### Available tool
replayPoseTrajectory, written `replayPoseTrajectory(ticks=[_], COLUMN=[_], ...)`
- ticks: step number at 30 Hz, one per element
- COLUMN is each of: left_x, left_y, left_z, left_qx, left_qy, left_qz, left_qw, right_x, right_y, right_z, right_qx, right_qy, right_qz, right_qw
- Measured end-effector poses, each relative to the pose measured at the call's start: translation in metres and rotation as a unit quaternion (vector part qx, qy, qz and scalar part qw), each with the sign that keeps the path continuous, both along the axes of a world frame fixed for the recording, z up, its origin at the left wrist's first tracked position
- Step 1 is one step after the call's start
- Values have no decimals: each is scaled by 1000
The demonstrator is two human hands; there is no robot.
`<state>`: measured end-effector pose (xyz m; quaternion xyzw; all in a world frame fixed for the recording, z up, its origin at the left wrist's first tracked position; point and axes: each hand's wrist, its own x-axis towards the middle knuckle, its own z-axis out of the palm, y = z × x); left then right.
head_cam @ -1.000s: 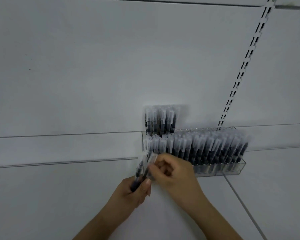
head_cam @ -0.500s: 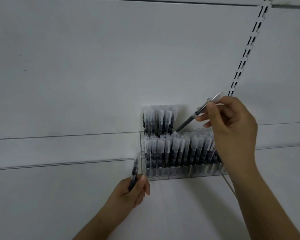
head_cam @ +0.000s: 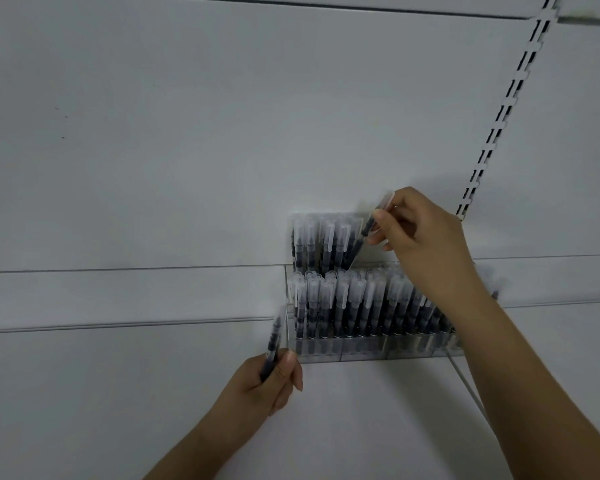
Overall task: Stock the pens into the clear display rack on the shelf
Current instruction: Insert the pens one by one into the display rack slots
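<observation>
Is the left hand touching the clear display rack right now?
Apart. The head view shows the left hand holding a pen just left of the rack; white shelf shows between the pen and the rack's left edge, though narrowly.

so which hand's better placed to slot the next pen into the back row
Right. The right hand already pinches a pen tilted down toward the gap beside the back-row pens in the rack. The left hand holds another pen low, outside the rack's left end.
</observation>
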<state>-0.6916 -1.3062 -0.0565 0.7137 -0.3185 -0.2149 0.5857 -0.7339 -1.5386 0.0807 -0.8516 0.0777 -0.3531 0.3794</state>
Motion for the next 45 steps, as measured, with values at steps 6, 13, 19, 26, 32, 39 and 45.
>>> replayPoseTrajectory(ticks=[6,13,19,26,32,39,45], left_x=[0,1,1,1,-1,-2,-3], left_y=[-1,-2,-1,-2,-2,0,0], left_z=[0,-1,0,0,-2,-4,-5], left_qx=[0,5,5,4,23,36,35], left_qy=[1,0,-1,-1,-14,-33,-33], left_qz=[3,0,0,0,-10,-20,-19], left_qw=[1000,1000,1000,1000,1000,999,999], right_x=[-1,11,8,-36,-34,-39,-51], right_y=[-7,6,3,44,85,81,33], right_z=[7,-16,-19,-35,-82,-66,-1], right_qx=[-29,-149,-159,-60,88,171,195], right_qy=[33,159,152,81,140,77,-197], right_qz=[0,9,-31,-31,147,211,-15], right_qw=[999,976,975,994,975,959,961])
